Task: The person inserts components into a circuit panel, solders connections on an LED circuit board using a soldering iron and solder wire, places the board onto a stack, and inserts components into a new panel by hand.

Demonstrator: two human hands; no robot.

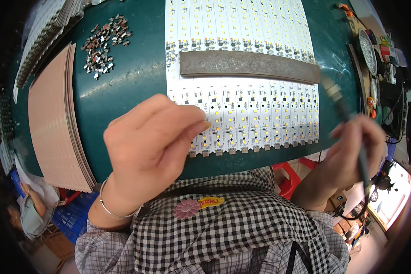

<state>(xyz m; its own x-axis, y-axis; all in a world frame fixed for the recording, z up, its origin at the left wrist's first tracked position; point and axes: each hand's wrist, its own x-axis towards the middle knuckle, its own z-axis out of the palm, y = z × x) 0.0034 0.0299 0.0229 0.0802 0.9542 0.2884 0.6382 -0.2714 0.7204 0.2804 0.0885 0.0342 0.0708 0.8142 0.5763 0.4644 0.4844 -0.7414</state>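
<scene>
A white panel of LED circuit strips (pixel 242 89) lies on the green table, small metal connectors (pixel 233 151) lined along its near edge. Across the panel rests a flat grey metal bar (pixel 249 65). My left hand (pixel 150 141) hovers over the panel's near left corner with thumb and fingers pinched. Whatever the pinch may hold is too small or hidden to name. To the right of the panel, my right hand (pixel 357 146) grips a soldering iron (pixel 339 98). The iron points up and left, its tip blurred near the bar's right end.
Loose small metal connectors (pixel 106 44) are heaped at the far left of the table (pixel 128 98). A stack of pinkish-tan boards (pixel 52 121) lies along the left, with more strips beyond. A round dish (pixel 366 52) stands at the right edge. The iron's cable (pixel 366 201) hangs down right.
</scene>
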